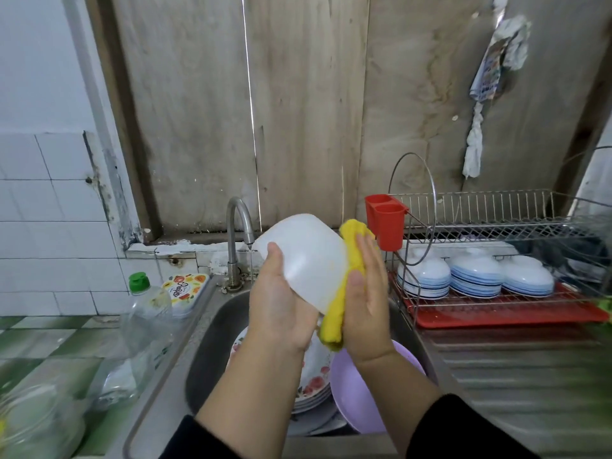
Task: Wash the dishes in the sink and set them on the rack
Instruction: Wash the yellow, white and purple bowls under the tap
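Note:
My left hand (276,299) holds a white bowl (306,260) tilted on its side above the steel sink (207,342). My right hand (367,293) presses a yellow sponge cloth (344,293) against the bowl's right side, thumb curled over the cloth. Below my arms, flowered plates (314,382) are stacked in the sink beside a lilac bowl (354,392). The wire dish rack (496,260) stands to the right with several blue-striped bowls (477,274) upside down on its lower tier.
A thin stream of water runs from the curved tap (236,226) behind the bowl. A clear detergent bottle (147,326) with a green cap and a printed box (185,293) stand left of the sink. A red cutlery holder (385,220) hangs on the rack above a red tray (506,314).

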### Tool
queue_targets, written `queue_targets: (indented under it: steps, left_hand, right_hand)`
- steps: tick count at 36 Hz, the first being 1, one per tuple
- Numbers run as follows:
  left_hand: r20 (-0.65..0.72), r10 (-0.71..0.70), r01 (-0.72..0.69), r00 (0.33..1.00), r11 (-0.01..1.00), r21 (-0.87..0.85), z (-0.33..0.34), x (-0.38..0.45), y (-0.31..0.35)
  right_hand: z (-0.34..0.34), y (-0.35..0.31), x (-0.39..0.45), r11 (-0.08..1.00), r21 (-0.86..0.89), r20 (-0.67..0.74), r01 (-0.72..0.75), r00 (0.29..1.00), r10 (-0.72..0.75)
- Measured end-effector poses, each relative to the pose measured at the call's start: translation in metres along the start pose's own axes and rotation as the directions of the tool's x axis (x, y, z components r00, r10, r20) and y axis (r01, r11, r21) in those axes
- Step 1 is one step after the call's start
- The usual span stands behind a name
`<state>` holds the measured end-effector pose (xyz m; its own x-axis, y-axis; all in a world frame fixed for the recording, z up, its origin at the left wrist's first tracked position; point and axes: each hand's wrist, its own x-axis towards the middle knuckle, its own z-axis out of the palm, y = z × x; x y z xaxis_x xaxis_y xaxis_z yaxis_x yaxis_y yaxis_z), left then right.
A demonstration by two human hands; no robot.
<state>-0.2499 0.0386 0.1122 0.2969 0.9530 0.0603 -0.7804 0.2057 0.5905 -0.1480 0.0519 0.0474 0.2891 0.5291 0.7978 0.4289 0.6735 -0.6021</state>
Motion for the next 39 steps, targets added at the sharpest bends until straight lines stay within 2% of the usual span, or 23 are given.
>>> queue_targets:
  steps: [2,3,4,5,7,9,11,13,15,18,20,25,27,29,31,34,37,39]
  left_hand:
    - [-0.005,0.012,-0.012,1.0,1.0,0.002,-0.001,-0.001,-0.001]
    - [-0.008,0.014,-0.014,1.0,1.0,0.003,-0.002,-0.001,-0.001]
    - [-0.013,0.014,-0.013,1.0,1.0,0.005,-0.003,-0.001,0.0]
    - [-0.011,0.008,-0.008,1.0,1.0,0.011,-0.005,-0.001,0.001]
    - [-0.002,-0.01,0.01,1.0,0.998,0.065,-0.007,-0.002,0.005]
    - [0.01,-0.031,0.029,0.999,0.988,0.15,-0.007,-0.003,0.009]
    - [0.023,-0.04,0.034,0.999,0.973,0.228,-0.005,-0.004,0.013]
    - [0.045,-0.046,0.031,0.998,0.953,0.302,-0.002,-0.005,0.014]
    - [0.052,-0.055,0.031,0.997,0.919,0.392,0.002,-0.006,0.012]
    - [0.05,-0.04,0.009,0.998,0.861,0.509,0.01,-0.006,0.005]
    - [0.065,-0.018,-0.019,0.998,0.857,0.516,0.015,-0.006,0.004]
    - [0.093,-0.022,-0.024,0.995,0.886,0.462,0.018,-0.004,0.006]
    - [0.088,-0.053,0.007,0.995,0.889,0.458,0.019,-0.004,-0.001]
    - [0.074,-0.094,0.056,0.993,0.914,0.403,0.019,-0.003,-0.008]
    - [0.082,-0.16,0.133,0.984,0.954,0.267,0.019,-0.001,-0.012]
    - [0.139,-0.207,0.197,0.968,0.977,0.082,0.015,0.002,-0.011]
    - [0.142,-0.192,0.189,0.971,0.981,0.038,0.01,0.006,-0.013]
    - [0.142,-0.186,0.186,0.972,0.982,0.02,0.008,0.007,-0.014]
  right_hand:
    - [-0.001,-0.008,-0.004,0.923,0.302,-0.005,-0.238,0.968,0.251]
    - [-0.002,-0.011,-0.001,0.86,0.385,0.013,-0.334,0.934,0.357]
    - [-0.004,-0.008,0.004,0.807,0.398,0.05,-0.436,0.889,0.456]
    - [-0.006,-0.003,0.01,0.702,0.448,0.11,-0.554,0.813,0.571]
    - [-0.013,0.001,0.023,0.55,0.424,0.192,-0.719,0.665,0.722]
    - [-0.022,0.006,0.038,0.503,0.299,0.201,-0.811,0.569,0.797]
    - [-0.034,0.007,0.055,0.546,0.122,0.203,-0.829,0.56,0.803]
    - [-0.039,0.003,0.075,0.608,0.033,0.264,-0.793,0.594,0.76]
    - [-0.038,-0.009,0.093,0.637,0.0,0.339,-0.771,0.599,0.725]
    - [-0.035,-0.025,0.11,0.559,0.031,0.491,-0.829,0.499,0.713]
    - [-0.031,-0.028,0.118,0.569,0.065,0.536,-0.82,0.51,0.673]
    - [-0.033,-0.039,0.126,0.741,0.088,0.593,-0.666,0.633,0.499]
    - [-0.032,-0.044,0.123,0.875,-0.075,0.595,-0.477,0.683,0.424]
    - [-0.028,-0.051,0.116,0.935,-0.298,0.6,-0.194,0.723,0.342]
    - [-0.024,-0.055,0.105,0.907,-0.415,0.613,0.077,0.76,0.216]
    - [-0.025,-0.057,0.083,0.841,-0.446,0.629,0.307,0.776,0.051]
    - [-0.03,-0.046,0.063,0.784,-0.426,0.637,0.452,0.765,-0.094]
    - [-0.034,-0.039,0.053,0.759,-0.439,0.613,0.481,0.778,-0.138]
